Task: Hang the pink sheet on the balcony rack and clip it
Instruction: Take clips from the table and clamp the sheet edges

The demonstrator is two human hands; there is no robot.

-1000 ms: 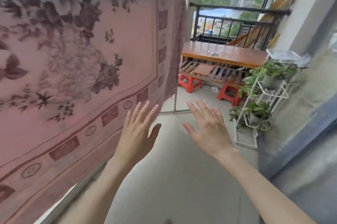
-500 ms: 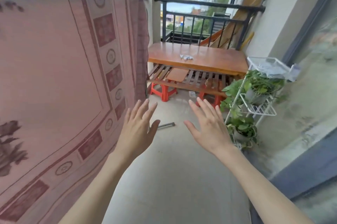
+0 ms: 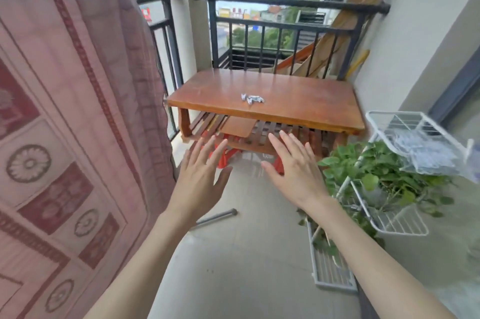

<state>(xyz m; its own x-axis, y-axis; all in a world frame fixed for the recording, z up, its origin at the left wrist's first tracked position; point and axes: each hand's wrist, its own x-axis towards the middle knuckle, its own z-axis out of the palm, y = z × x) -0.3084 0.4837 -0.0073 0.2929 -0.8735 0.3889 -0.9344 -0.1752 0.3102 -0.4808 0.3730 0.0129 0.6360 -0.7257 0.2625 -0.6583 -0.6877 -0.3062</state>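
Hanging over a rail to the left of the wooden table (image 3: pixel 298 100), the pink sheet (image 3: pixel 72 116) drapes down with its patterned border showing. Both hands float empty in front of the table's lower shelf: left hand (image 3: pixel 200 178) close beside the sheet's edge, right hand (image 3: pixel 293 173) apart from it, fingers spread and holding nothing. Small pale clips (image 3: pixel 252 98) lie on the tabletop.
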